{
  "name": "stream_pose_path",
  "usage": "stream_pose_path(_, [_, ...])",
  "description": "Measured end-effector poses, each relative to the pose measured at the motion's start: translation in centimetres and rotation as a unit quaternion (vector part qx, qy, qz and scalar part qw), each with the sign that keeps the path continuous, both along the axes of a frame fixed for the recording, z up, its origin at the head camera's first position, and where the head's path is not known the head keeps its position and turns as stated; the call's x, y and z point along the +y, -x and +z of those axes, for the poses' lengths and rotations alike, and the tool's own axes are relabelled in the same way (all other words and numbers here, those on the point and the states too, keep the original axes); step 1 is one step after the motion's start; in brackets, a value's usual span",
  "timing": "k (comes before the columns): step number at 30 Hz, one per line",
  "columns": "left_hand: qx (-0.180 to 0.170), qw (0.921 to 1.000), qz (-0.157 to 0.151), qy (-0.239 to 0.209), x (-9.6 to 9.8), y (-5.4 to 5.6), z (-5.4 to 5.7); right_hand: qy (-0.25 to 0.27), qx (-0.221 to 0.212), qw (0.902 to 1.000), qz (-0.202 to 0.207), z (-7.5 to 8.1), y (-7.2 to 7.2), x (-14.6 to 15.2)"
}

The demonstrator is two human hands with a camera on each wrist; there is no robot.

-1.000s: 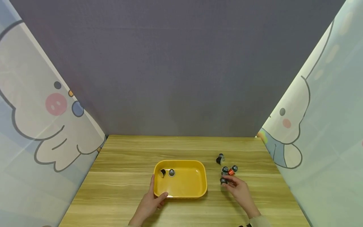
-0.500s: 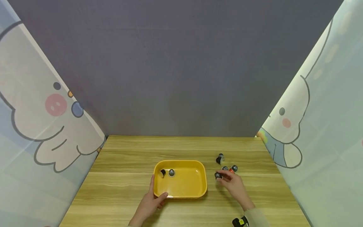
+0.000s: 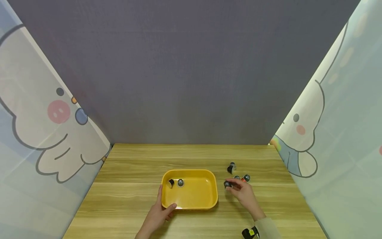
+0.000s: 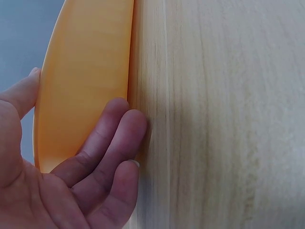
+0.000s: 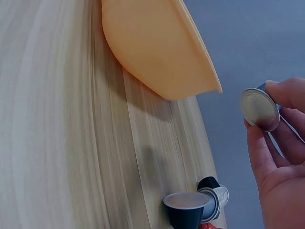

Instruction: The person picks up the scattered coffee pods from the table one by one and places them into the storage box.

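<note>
My right hand [image 3: 247,197] pinches a dark coffee capsule [image 3: 227,185] between thumb and fingers, raised just right of the yellow tray [image 3: 195,208]. In the right wrist view, the silver lid of that capsule [image 5: 259,109] faces the camera. My left hand [image 3: 156,212] holds the tray's near left corner. Its thumb lies at the near rim, and the other fingers bend against the outer wall [image 4: 90,71]. Inside the tray, at its left, are a black capsule [image 3: 171,183] lying tilted and a grey capsule [image 3: 180,182] standing lid down.
On the wooden table [image 3: 134,159], right of the tray, lie several more capsules: a black one [image 3: 230,169] toward the back, a red one [image 3: 243,180] partly behind my right fingers, and a dark one [image 3: 246,177] beside it. A grey wall [image 3: 191,83] stands behind.
My right hand has lifted the dark capsule off the table and brought it left toward the tray, slowing in the last half second. The left hand and tray stay in place.
</note>
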State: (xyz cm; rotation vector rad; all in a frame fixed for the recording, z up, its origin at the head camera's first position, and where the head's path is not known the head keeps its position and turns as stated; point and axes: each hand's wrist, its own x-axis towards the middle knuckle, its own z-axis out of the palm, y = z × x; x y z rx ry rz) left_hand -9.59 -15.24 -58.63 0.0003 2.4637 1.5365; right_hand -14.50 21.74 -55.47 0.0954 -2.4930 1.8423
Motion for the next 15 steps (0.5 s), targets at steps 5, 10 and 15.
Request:
stream_pose_path(5, [-0.001,0.9999,-0.004,-0.012,0.0,0.0,0.0,-0.002,0.007,0.9999,0.012,0.0,0.1,-0.4])
stream_pose_path(10, [0.001,1.0,-0.003,-0.009,0.0,0.0,0.0,-0.007,0.016,0.9998,0.013,0.5,0.2,-0.8])
stream_pose_path(15, [-0.001,1.0,-0.001,-0.002,0.0,0.0,0.1,-0.001,0.023,0.9996,0.018,0.5,0.4,-1.2])
